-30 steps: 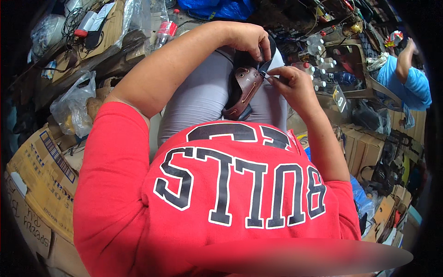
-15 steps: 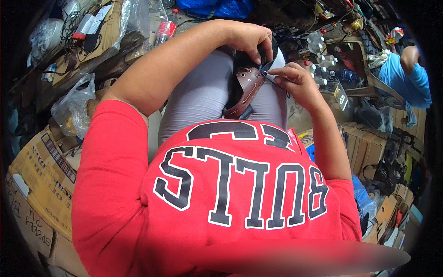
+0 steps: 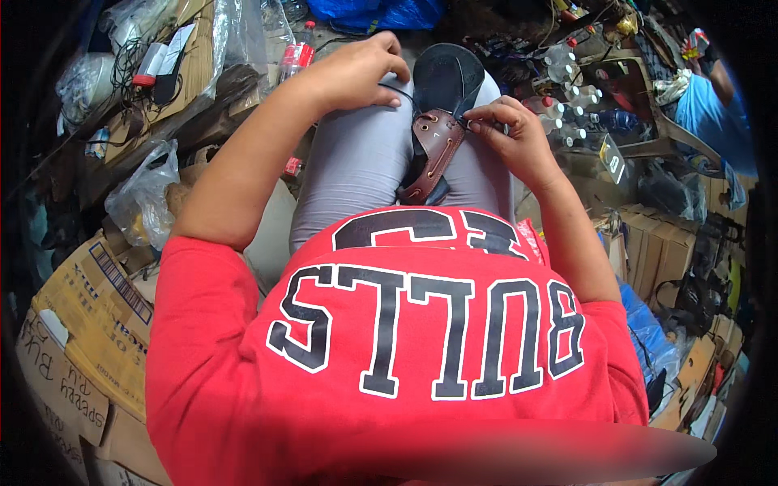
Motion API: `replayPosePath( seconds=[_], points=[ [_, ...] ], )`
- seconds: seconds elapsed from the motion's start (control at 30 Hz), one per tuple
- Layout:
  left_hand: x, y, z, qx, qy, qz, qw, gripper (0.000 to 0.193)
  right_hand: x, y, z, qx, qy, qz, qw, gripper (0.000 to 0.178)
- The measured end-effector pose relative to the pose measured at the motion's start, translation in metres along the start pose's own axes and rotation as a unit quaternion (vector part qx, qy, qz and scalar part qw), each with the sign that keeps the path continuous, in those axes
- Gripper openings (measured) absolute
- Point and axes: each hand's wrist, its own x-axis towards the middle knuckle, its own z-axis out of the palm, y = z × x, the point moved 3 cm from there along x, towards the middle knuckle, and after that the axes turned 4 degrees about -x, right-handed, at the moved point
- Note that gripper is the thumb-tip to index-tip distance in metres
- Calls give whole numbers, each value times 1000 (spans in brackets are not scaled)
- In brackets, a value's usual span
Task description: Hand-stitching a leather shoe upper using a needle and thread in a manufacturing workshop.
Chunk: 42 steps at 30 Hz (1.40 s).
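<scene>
A brown leather shoe (image 3: 436,150) with lace eyelets, pale lacing and a black interior lies between my thighs, its black toe end (image 3: 447,74) pointing away from me. My left hand (image 3: 366,74) is over my left thigh, fingers closed on a dark thread (image 3: 400,91) that stretches toward the shoe. At the shoe's right edge, my right hand (image 3: 512,136) pinches its fingers together beside the leather. Something small and pale shows at those fingertips, too small to make out.
Several plastic bottles (image 3: 559,105) stand to the right, by a wooden frame (image 3: 648,146). Flattened cardboard (image 3: 97,324) and a clear plastic bag (image 3: 146,198) are at the left. A red-labelled bottle (image 3: 298,55) stands beyond my left arm. Cardboard boxes (image 3: 656,247) sit at the right.
My left hand has moved off the shoe to the left, drawing the dark thread out. The shoe's toe end is now uncovered. My right hand stays by the shoe's right edge.
</scene>
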Motion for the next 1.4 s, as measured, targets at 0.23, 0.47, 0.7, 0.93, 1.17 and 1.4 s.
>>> replayPosePath(
  seconds=[0.23,0.47,0.7,0.93,1.17,1.4],
  points=[
    [-14,-48,-29,-134,112,-175,969,12,-13,-6,8,-91,1,-22,996,28],
    [-35,-42,-37,17,120,-100,988,23,-27,-22,19,-275,58,-111,953,39],
    [-44,27,3,-143,114,-131,974,17,-26,-17,18,-257,38,-99,960,40],
    [-20,21,23,-137,123,-12,983,19,-4,10,-3,-185,-44,-44,981,36],
    [-18,23,27,-92,117,7,989,19,7,19,-2,-95,-77,-6,992,52],
    [-16,23,33,-70,110,18,991,17,8,26,0,-56,-86,-20,995,55]
  ],
)
